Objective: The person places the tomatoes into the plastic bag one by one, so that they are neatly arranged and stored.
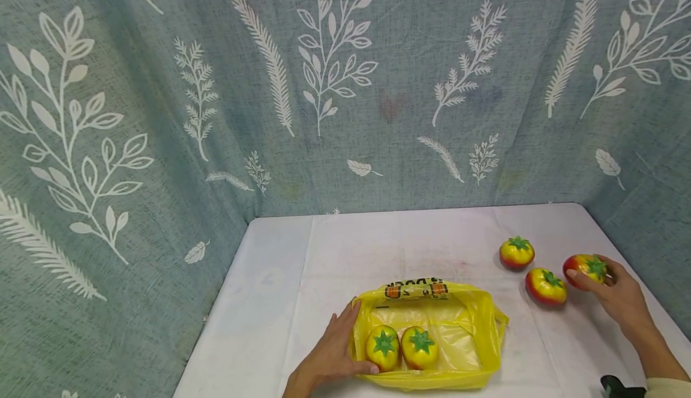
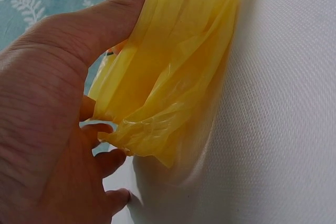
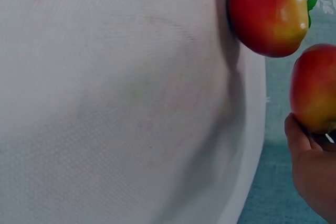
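In the head view an open yellow plastic bag [image 1: 464, 380] lies on the table, two yellow-red toy tomatoes [image 1: 382, 356] [image 1: 420, 356] with green star-shaped leaves inside its left half. My left hand [image 1: 337, 347] holds the bag's left side, thumb over the rim and fingers outside; the left wrist view shows the thumb against the yellow plastic [image 2: 163, 77]. On the right, my right hand [image 1: 621, 293] grips another toy tomato [image 1: 580, 266] between thumb and fingers. That tomato [image 3: 317, 87] appears raised off the cloth in the right wrist view.
Two more toy tomatoes, one farther back [image 1: 516, 254] and one nearer [image 1: 546, 288], sit on the white-covered table [image 1: 281, 278] left of my right hand. Leaf-patterned green-blue curtains [image 1: 388, 146] hang round the table. A small black object [image 1: 618, 386] shows by the right sleeve.
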Demonstrator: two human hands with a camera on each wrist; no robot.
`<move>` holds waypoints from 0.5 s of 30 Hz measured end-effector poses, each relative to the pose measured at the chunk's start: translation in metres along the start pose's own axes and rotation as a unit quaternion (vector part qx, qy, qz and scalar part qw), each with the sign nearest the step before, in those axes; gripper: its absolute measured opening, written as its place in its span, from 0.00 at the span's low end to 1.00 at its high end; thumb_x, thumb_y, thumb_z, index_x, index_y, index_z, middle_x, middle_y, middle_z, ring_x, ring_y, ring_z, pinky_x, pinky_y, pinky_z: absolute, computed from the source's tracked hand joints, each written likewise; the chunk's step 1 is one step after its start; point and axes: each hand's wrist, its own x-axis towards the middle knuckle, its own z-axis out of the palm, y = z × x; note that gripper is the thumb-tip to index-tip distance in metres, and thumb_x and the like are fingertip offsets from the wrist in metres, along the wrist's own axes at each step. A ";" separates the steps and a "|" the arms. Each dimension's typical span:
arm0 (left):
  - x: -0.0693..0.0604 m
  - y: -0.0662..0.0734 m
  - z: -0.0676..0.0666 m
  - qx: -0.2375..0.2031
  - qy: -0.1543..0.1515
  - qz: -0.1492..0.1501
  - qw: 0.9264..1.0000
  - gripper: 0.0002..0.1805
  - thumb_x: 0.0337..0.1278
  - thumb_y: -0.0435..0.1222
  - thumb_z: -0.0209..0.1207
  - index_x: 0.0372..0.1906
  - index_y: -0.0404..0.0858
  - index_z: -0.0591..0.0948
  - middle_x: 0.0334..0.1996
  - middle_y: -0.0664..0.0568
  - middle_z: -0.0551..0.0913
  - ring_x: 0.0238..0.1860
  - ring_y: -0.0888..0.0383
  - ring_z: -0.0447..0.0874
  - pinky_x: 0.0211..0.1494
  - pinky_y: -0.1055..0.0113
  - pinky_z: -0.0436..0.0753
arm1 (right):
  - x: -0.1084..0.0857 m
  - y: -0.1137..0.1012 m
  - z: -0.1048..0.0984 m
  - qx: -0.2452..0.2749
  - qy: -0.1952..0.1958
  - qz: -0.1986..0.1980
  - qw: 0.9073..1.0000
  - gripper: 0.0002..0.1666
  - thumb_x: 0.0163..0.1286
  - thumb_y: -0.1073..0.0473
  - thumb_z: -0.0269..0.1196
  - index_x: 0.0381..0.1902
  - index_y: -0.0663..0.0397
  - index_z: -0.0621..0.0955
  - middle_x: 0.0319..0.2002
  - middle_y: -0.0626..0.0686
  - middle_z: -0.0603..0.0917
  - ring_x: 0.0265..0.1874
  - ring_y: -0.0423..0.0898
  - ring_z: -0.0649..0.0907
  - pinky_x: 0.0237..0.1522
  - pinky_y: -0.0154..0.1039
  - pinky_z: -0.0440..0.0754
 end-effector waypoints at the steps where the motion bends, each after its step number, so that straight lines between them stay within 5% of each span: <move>1: 0.000 0.000 0.000 0.000 0.000 0.000 1.000 0.72 0.39 0.69 0.71 0.82 0.36 0.47 0.80 0.40 0.50 0.79 0.43 0.48 0.78 0.39 0.46 | -0.001 -0.001 0.000 -0.001 -0.003 -0.005 1.000 0.59 0.74 0.36 0.57 0.78 0.71 0.42 0.73 0.82 0.46 0.70 0.81 0.51 0.62 0.77 0.61; 15: -0.001 0.001 0.000 0.003 -0.001 0.002 1.000 0.72 0.39 0.68 0.71 0.81 0.35 0.47 0.80 0.40 0.51 0.79 0.43 0.48 0.78 0.39 0.46 | -0.016 -0.022 0.000 -0.017 -0.044 -0.069 0.997 0.58 0.74 0.38 0.59 0.77 0.73 0.44 0.71 0.83 0.48 0.67 0.83 0.54 0.58 0.78 0.64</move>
